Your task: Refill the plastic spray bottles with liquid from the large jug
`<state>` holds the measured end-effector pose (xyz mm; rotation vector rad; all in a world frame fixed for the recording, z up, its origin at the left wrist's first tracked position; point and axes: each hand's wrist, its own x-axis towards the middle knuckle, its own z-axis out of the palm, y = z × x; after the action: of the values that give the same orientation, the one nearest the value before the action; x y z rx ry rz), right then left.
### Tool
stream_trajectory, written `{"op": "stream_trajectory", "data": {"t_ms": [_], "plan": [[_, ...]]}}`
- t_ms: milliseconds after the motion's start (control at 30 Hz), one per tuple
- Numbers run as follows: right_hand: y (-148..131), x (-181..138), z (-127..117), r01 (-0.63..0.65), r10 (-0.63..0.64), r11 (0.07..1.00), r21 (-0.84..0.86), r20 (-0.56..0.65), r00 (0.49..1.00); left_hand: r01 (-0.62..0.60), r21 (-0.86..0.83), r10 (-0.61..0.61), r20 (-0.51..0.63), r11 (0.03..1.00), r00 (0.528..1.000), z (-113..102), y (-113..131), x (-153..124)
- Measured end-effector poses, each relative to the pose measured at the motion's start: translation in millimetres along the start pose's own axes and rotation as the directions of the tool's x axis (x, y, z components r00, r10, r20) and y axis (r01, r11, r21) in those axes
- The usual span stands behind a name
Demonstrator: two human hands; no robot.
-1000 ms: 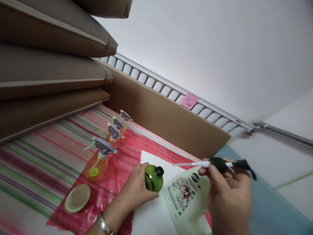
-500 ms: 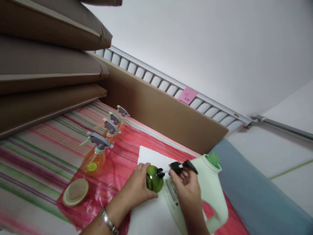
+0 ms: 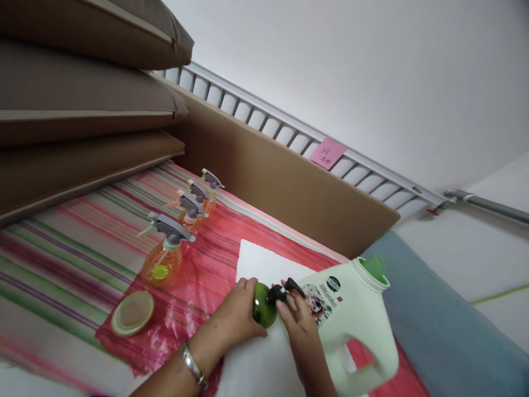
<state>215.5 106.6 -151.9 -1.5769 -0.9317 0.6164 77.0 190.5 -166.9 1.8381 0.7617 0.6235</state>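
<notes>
My left hand [image 3: 242, 311] is wrapped round a small round green bottle [image 3: 264, 306] and steadies it over a white cloth [image 3: 258, 264]. Fingers of my right hand [image 3: 298, 320] are closed on a black pump head [image 3: 281, 291], which sits at the bottle's neck. Its spout points to the upper right. I cannot tell whether the pump is fully seated. Just right of my hands stands a large pale green jug [image 3: 347, 292] with a label and a handle, its green inner spout [image 3: 375, 267] showing at the mouth.
Several spray bottles [image 3: 163, 264] with orange liquid stand in a row on the left. A round pale green lid [image 3: 133, 313] lies on red plastic film over the striped cloth [image 3: 53, 259]. Brown cushions [image 3: 95, 94] are stacked at upper left; a brown board [image 3: 268, 171] runs behind.
My right hand has moved left and brought the pump head to the bottle's neck; its white tube, visible before, is now hidden. The jug's label is now uncovered.
</notes>
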Motion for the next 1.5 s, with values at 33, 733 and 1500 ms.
{"op": "stream_trajectory", "data": {"t_ms": [33,733,1500], "plan": [[-1,1,-3,-0.003,0.003,0.999,-0.037,0.019,1.0,0.01,-0.002,-0.01,0.012,1.0,1.0,-1,0,0],[-6,8,-3,-0.002,0.018,0.99,-0.144,0.111,0.994,0.079,0.059,-0.085,0.116,0.995,0.99,-9,4,0],[-5,8,3,0.009,0.009,0.958,-0.287,0.059,0.998,0.091,0.06,-0.098,0.124,0.994,0.987,-10,5,0]]}}
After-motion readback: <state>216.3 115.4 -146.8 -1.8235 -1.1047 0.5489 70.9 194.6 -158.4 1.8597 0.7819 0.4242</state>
